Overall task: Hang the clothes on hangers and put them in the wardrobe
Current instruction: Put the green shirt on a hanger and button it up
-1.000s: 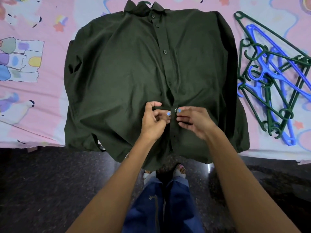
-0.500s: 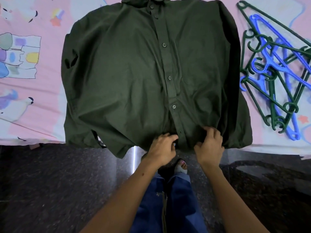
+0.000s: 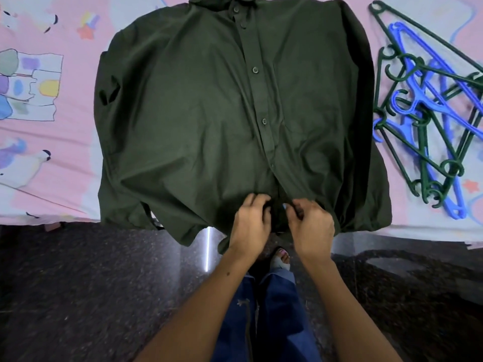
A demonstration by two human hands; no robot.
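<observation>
Dark green shirt (image 3: 209, 113) lies flat, front up, on a pink patterned bedsheet (image 3: 52, 131), collar at the far edge of the head view, hem hanging over the near edge of the bed toward the floor. Button strip runs down the middle of the shirt; 4 buttons (image 3: 264, 121) visible along it and done up, lower part of the strip bunched.

Left hand (image 3: 251, 223) sits at the shirt's hem, just left of the button strip, fingers curled into the cloth and pinching it. Right hand (image 3: 311, 226) sits at the hem just right of the strip, fingers curled, gripping the other edge of the front. The 2 hands are close together, apart by a narrow gap of dark cloth. Whether a button is between the fingers cannot be told.

Right of the shirt, on the same sheet, a tangled pile of plastic hangers: green hangers (image 3: 423, 152) and blue hangers (image 3: 444, 82) lying across each other, near the shirt's right sleeve but not on it. No hanger is inside the shirt as far as can be seen.

Below the shirt, dark speckled floor (image 3: 91, 296), the person's blue jeans (image 3: 277, 322), and 1 foot in a sandal (image 3: 281, 258) just under the hem.
</observation>
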